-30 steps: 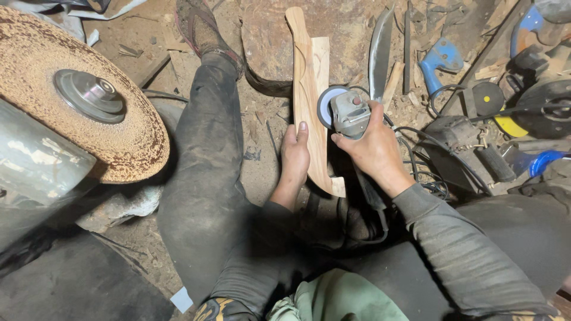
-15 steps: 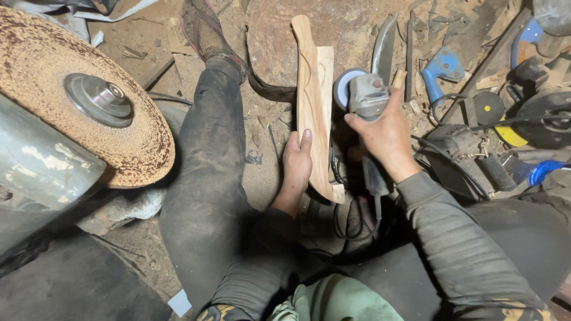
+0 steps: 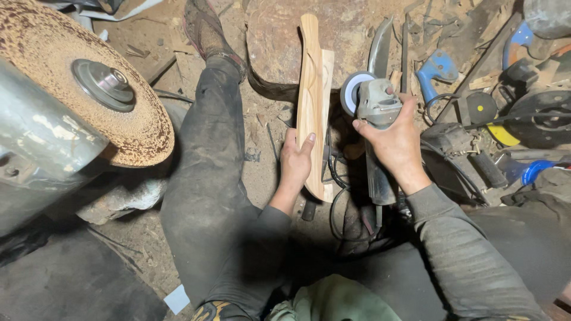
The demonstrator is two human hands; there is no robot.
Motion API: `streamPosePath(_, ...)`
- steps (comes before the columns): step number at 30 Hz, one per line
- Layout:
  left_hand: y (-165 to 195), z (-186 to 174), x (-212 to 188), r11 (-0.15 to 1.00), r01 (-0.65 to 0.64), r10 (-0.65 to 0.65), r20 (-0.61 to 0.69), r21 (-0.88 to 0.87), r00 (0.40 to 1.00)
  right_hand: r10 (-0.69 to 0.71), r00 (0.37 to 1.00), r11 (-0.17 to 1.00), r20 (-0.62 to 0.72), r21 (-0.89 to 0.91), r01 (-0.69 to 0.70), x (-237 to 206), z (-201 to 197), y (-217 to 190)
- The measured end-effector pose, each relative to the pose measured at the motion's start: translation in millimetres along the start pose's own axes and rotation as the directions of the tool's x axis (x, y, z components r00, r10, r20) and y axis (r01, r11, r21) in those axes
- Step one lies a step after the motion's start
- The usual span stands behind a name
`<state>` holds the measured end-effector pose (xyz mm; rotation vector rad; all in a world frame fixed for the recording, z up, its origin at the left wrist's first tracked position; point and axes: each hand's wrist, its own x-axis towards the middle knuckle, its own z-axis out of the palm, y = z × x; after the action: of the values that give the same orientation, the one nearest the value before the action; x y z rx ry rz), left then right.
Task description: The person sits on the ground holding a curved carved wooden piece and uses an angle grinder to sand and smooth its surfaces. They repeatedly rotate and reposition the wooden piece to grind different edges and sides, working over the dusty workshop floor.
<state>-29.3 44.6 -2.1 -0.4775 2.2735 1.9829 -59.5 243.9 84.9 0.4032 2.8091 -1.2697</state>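
Large round rust-speckled sanding disc with metal hub (image 3: 89, 89) fills upper left of frame, its lower right edge close to the dark-trousered left leg (image 3: 214, 178) running up centre-left. Brown flat stone slab (image 3: 333, 41) at top centre. Dirt floor with wood chips (image 3: 262, 148) shows as a narrow strip between leg and workpiece; little free room there.

Long pale carved wooden blank (image 3: 310, 101) lies lengthwise in centre frame, top end on the slab, lower end near the lap. Left hand (image 3: 295, 163) grips its lower left edge, fingers curled, thumb on the face.

Grey angle grinder with white-blue disc (image 3: 372, 104) sits just right of the blank, disc edge near the wood but apart. Right hand (image 3: 395, 139) wrapped tight round the grinder body.

Right side crowded: blue-handled tool (image 3: 437, 68), black and yellow power tools (image 3: 529, 119), black cables (image 3: 333, 172) looping under the blank.
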Motion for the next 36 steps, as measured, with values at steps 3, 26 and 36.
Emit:
streamPosePath(3, 0.6, -0.8, 1.6, 1.000, 0.003, -0.003, 0.006, -0.005, 1.000, -0.032, 0.999, 0.999, -0.004, -0.010, 0.032, -3.9, -1.5, 1.1)
streamPosePath(26, -25.5, 17.8, 10.1, 0.959, 0.198, -0.199, 0.012, -0.205, 0.980, 0.131, 0.963, 0.974, 0.236, -0.209, -0.081, -23.9, 20.5, -16.6)
streamPosePath(36, -30.0, 19.7, 9.5, 0.993, 0.071, -0.075, -0.044, -0.094, 0.996, 0.032, 0.989, 0.987, 0.144, -0.161, -0.008, -4.1, 31.1, -0.9)
